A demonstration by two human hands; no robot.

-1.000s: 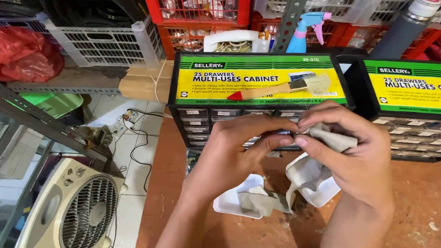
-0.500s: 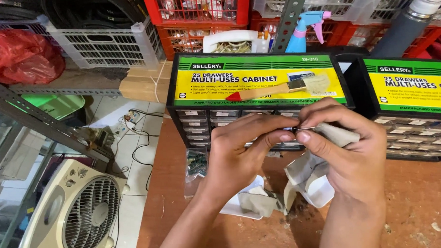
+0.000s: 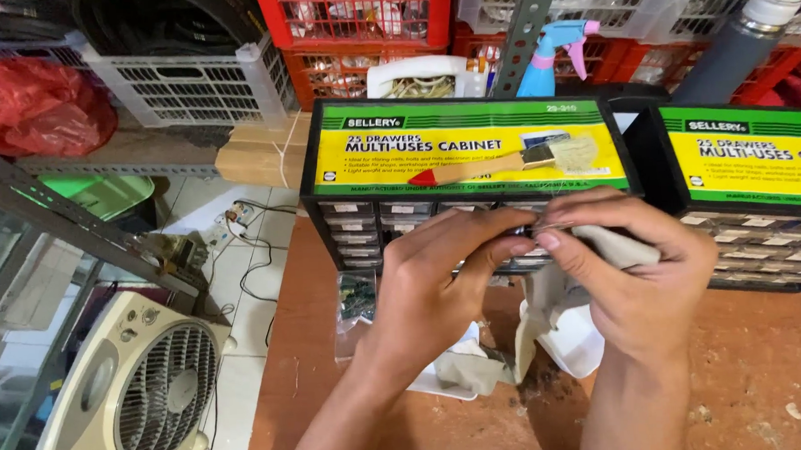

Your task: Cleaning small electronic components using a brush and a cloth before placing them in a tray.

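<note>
Grey cloth [image 3: 619, 244] clenched under right hand [image 3: 638, 279]; left hand [image 3: 438, 290] pinches a small metal part [image 3: 550, 228] at the fingertips; wiping under way, steady grip required.

Matt grey cloth [image 3: 616, 246], glossy plastic cabinet [image 3: 464, 143] — rough reddish wooden table [image 3: 760, 363]

Left hand [image 3: 443, 290] nearer right hand [image 3: 633, 274]

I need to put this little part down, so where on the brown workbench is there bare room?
Bare room lies on the brown workbench to the right of the right hand, in front of the second black drawer cabinet. A narrower strip runs along the bench's left edge. The middle is crowded: white plastic trays with grey cloth under both hands, left hand included.
</note>
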